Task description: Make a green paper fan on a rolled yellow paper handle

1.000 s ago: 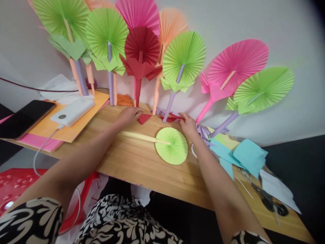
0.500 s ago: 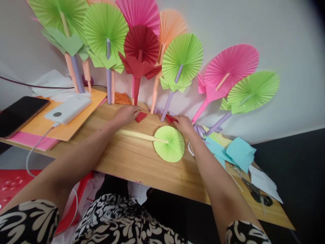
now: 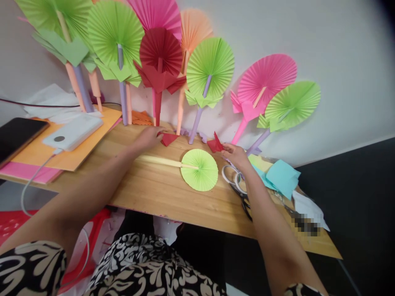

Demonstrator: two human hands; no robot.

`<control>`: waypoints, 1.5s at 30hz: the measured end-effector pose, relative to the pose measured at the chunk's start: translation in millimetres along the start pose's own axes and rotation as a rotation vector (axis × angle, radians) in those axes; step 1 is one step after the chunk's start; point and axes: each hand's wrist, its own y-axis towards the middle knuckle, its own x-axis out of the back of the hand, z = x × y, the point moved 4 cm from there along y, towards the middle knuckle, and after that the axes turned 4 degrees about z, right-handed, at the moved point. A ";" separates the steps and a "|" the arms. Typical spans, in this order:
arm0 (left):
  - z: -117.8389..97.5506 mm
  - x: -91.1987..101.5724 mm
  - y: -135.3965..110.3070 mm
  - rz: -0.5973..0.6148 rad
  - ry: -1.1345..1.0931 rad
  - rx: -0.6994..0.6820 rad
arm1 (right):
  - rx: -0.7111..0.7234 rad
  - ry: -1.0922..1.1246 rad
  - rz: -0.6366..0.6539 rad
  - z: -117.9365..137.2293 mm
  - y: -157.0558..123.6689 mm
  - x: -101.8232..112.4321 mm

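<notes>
A lime green pleated paper fan (image 3: 199, 169) on a pale yellow stick (image 3: 162, 161) lies flat on the wooden table (image 3: 163, 193). My left hand (image 3: 149, 137) rests beyond the stick, fingers pressed on a red paper piece (image 3: 168, 138) lying on the table. My right hand (image 3: 236, 155) pinches another red paper piece (image 3: 215, 144) and holds it lifted just right of the fan.
Finished paper fans in green, pink, red (image 3: 160, 51) and peach lean against the white wall. A power bank (image 3: 70, 131) and phone (image 3: 17, 135) lie on orange and pink sheets at left. Tape rolls (image 3: 231, 174), teal paper (image 3: 282, 176) and scissors sit at right.
My right hand has drawn the red piece rightward and lifted it off the table. The left hand stays on its red piece. The view has shifted a little.
</notes>
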 end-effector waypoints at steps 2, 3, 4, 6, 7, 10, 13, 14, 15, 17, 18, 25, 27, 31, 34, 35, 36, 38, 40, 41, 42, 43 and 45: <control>-1.6 2.5 -0.9 -0.031 -0.074 0.017 | -0.006 -0.057 -0.025 2.1 2.4 -6.3; -1.9 3.5 -1.2 -0.047 -0.104 0.029 | -0.006 -0.093 -0.041 4.4 4.6 -8.4; -2.0 4.1 -1.4 -0.059 -0.121 0.036 | -0.001 -0.130 -0.056 7.6 7.4 -10.0; -1.9 4.1 -1.2 -0.082 -0.099 0.019 | 0.026 -0.204 -0.079 17.1 14.9 -13.0; -2.0 3.7 -1.0 -0.091 -0.063 -0.007 | 0.048 -0.236 -0.083 23.1 19.6 -14.9; -3.4 1.0 -0.6 -0.089 0.068 -0.119 | 0.146 -0.310 -0.057 45.6 37.5 -24.3; -4.9 -0.1 -1.1 -0.060 0.170 -0.167 | 0.257 -0.373 0.016 69.2 58.9 -38.9; -5.3 0.4 -1.4 -0.052 0.198 -0.166 | 0.283 -0.394 0.041 75.8 65.9 -44.3; -5.7 1.2 -1.6 -0.046 0.223 -0.162 | 0.300 -0.416 0.063 81.3 72.7 -49.6; -6.1 2.8 -1.8 -0.032 0.268 -0.155 | 0.309 -0.457 0.105 88.7 85.0 -60.1; -5.9 3.3 -1.7 -0.025 0.289 -0.155 | 0.304 -0.475 0.124 90.7 90.4 -65.0; -1.2 1.6 -0.1 0.028 0.341 -0.159 | 0.200 -0.458 0.137 86.0 110.2 -82.1; -1.4 1.7 -0.9 0.038 0.317 -0.148 | 0.172 -0.395 0.106 81.3 110.9 -80.6; -2.4 1.9 -2.1 0.056 0.298 -0.130 | 0.108 -0.196 -0.038 69.9 112.4 -65.8; -3.5 1.6 -2.4 0.062 0.309 -0.132 | 0.024 -0.003 -0.163 60.2 113.5 -48.3; -3.7 1.5 -2.5 0.065 0.317 -0.130 | -0.004 0.063 -0.190 57.2 113.2 -42.7; -3.6 1.5 -2.6 0.069 0.328 -0.121 | -0.027 0.128 -0.208 54.4 112.1 -37.7; -2.6 2.0 -2.7 0.087 0.356 -0.087 | -0.058 0.249 -0.225 49.3 107.3 -29.4; -1.3 2.9 -2.9 0.110 0.381 -0.047 | -0.079 0.354 -0.231 44.3 98.4 -23.1; -0.9 3.5 -3.1 0.121 0.388 -0.035 | -0.087 0.399 -0.231 41.6 92.4 -20.6; -1.1 3.9 -3.4 0.131 0.390 -0.031 | -0.092 0.440 -0.227 38.9 85.6 -18.5; -1.5 4.4 -3.7 0.137 0.391 -0.031 | -0.094 0.475 -0.219 36.3 77.9 -16.8; -3.1 4.9 -4.4 0.148 0.395 -0.032 | -0.094 0.533 -0.192 32.1 60.1 -14.2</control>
